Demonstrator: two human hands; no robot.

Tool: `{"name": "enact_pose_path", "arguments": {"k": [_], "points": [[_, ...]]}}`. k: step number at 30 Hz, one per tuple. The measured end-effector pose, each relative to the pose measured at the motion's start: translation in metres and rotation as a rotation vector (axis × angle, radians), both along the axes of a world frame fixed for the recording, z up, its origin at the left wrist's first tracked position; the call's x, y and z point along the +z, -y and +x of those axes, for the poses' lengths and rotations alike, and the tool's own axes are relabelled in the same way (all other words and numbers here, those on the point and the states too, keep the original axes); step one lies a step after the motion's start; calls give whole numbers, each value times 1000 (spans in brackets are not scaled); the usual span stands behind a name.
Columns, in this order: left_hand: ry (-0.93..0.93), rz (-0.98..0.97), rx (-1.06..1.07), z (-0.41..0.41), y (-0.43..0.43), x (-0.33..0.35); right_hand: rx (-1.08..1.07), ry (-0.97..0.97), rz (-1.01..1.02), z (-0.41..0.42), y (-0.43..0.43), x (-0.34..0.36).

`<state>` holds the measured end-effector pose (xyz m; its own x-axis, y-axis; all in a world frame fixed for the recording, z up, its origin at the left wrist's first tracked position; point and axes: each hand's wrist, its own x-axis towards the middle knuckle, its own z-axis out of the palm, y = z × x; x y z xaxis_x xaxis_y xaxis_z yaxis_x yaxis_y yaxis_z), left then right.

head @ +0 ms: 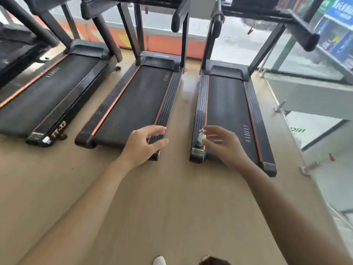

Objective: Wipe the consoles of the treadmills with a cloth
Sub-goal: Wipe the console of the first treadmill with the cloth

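Light wood-look floor point(172, 197). Three black, orange-trimmed decks stand on it side by side: left treadmill point(47, 98) marked TT-X2, middle treadmill point(133, 104), right treadmill point(229, 115). Bare floor strips between them. Metal bracket point(307, 169) at the floor's right edge.

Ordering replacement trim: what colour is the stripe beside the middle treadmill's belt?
Orange; the stripe shows best in the head view.
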<state>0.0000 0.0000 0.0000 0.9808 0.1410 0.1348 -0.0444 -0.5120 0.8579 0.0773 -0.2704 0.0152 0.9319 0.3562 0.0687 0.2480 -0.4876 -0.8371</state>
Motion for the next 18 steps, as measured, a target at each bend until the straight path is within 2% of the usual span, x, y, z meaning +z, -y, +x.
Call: {"name": "enact_pose_path", "arguments": {"k": [6, 10, 14, 18], "points": [[-308, -141, -50, -16, 27, -98, -111, -267, -137, -33, 22, -78], [-461, -167, -113, -1, 59, -142, -150, -368, -226, -29, 58, -116], [-570, -125, -210, 41, 100, -168, -210, -445, -250, 2, 97, -143], [-638, -56, -295, 116, 148, -187, -262, -523, -222, 62, 139, -172]]}}
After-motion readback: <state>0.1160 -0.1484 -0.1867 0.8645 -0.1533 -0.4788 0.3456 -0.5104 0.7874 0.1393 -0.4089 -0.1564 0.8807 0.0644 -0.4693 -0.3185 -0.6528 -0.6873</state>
